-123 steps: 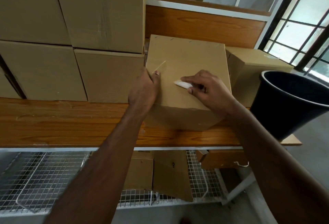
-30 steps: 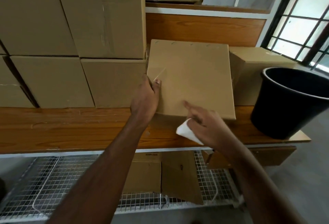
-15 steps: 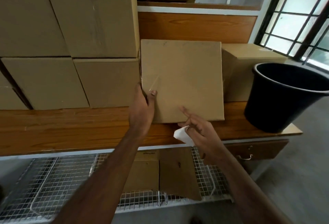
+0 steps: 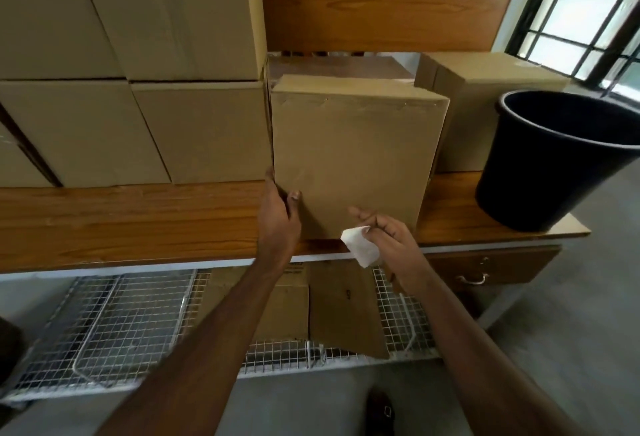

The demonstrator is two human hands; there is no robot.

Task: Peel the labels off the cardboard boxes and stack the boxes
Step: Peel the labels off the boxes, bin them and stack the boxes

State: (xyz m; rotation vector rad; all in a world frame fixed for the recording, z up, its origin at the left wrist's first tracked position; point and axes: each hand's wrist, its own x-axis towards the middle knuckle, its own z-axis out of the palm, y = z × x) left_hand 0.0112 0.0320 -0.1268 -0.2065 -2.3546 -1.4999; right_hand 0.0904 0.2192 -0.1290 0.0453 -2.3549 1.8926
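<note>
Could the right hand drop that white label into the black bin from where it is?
Probably yes. The right hand holds the white label in open air, and the black bin stands open-topped to its right with nothing between.

A plain brown cardboard box [image 4: 353, 165] stands on the long wooden shelf [image 4: 121, 220]; the left hand [image 4: 278, 219] grips its lower left corner, the right hand [image 4: 389, 239] pinches a peeled white paper label [image 4: 360, 250] just before it.
</note>
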